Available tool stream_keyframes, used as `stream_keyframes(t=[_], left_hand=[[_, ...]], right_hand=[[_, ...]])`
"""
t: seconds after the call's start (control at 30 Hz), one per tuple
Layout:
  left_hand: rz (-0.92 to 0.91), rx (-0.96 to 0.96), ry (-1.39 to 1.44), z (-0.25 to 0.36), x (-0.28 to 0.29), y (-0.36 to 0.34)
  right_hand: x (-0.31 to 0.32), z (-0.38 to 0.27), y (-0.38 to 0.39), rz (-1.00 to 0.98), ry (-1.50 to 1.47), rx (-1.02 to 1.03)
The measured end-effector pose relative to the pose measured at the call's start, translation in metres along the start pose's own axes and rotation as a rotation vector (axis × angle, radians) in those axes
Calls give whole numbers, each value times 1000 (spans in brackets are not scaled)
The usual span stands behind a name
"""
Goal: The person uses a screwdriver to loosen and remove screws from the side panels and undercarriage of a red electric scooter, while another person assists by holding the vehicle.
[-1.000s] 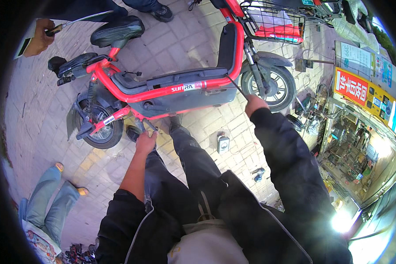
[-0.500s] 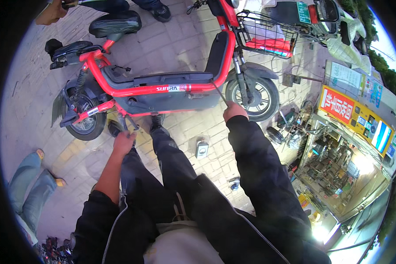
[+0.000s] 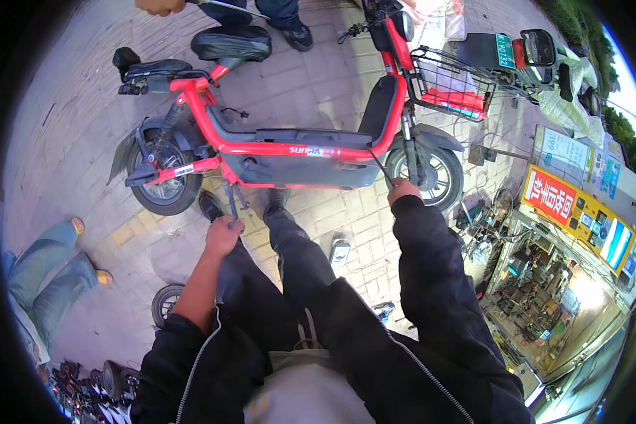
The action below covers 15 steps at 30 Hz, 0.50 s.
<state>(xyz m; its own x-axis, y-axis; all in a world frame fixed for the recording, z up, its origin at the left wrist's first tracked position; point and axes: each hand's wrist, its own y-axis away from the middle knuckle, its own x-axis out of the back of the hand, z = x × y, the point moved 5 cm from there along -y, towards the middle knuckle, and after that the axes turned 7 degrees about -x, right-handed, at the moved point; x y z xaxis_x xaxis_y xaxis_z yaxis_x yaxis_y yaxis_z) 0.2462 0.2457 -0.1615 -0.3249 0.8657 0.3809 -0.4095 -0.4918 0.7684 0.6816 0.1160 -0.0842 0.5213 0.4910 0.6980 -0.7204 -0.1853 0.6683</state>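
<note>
A red electric scooter (image 3: pixel 261 148) with a grey lower body stands side-on in front of me. My right hand (image 3: pixel 403 191) is closed round a thin dark rod (image 3: pixel 379 164), whose far end meets the front of the scooter's footboard. That hand is beside the front wheel (image 3: pixel 442 177). My left hand (image 3: pixel 224 236) is closed below the kickstand (image 3: pixel 232 200), near the rear wheel (image 3: pixel 166 185); what it holds, if anything, is too small to make out.
Another person's hand (image 3: pixel 161 6) holds a long-shafted tool beyond the scooter seat. Someone's legs (image 3: pixel 56 268) are at the left. A small box-like device (image 3: pixel 340 251) lies on the paving, and a loose wheel (image 3: pixel 166 304) is beside my left forearm. A cluttered lit stall (image 3: pixel 537 290) is at right.
The whole view has shifted, so the scooter and both my hands appear farther right. The other person's tool and the loose wheel have come into view. Both hands stay closed.
</note>
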Motion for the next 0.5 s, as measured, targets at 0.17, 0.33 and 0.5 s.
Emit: stream_keyframes(t=[0.17,0.33,0.5], left_hand=[[17,172,-31,-63,3,25],[-1,191,-33,-91,-3,43],[-1,235,-76,-103,3,53]], right_hand=[[-9,-62,68,-88,-29,240],[-55,-117,77,6,-74,300],[-92,-120,79,-30,-130,173]])
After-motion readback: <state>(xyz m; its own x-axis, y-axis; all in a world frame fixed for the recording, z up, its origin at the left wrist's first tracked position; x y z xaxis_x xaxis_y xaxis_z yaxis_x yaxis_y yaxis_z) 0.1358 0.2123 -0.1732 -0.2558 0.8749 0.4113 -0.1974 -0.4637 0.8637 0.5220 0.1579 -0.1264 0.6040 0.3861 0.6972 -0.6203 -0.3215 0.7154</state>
